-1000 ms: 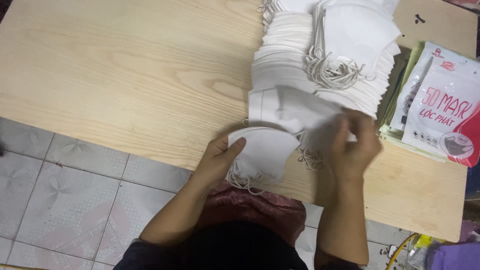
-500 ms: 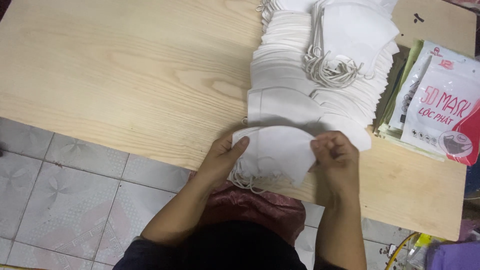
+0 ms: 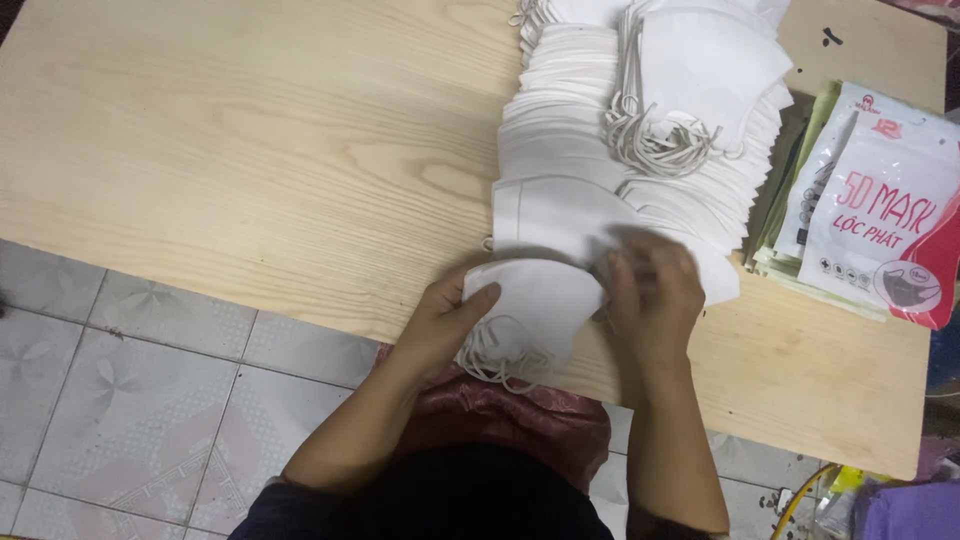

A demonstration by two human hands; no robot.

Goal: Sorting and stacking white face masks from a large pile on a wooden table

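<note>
My left hand (image 3: pixel 445 320) grips a small stack of folded white face masks (image 3: pixel 535 305) at the near edge of the wooden table (image 3: pixel 250 170), thumb on top. Their white ear loops (image 3: pixel 495 360) hang over the table edge. My right hand (image 3: pixel 650 300) rests on the right side of the same stack, fingers curled and blurred by motion. Just beyond the hands lies a long overlapping row of white masks (image 3: pixel 570 130), with another bundle of masks (image 3: pixel 705 70) and its tangled loops on top at the far end.
Printed white-and-red mask packets (image 3: pixel 880 220) lie stacked on greenish ones at the table's right side. Grey patterned floor tiles (image 3: pixel 110 370) show to the left below the table. Coloured items sit at the bottom right corner.
My right hand came down from the mask row onto the stack at the table edge. The held stack has been squared up between both hands, and the left thumb now lies on top.
</note>
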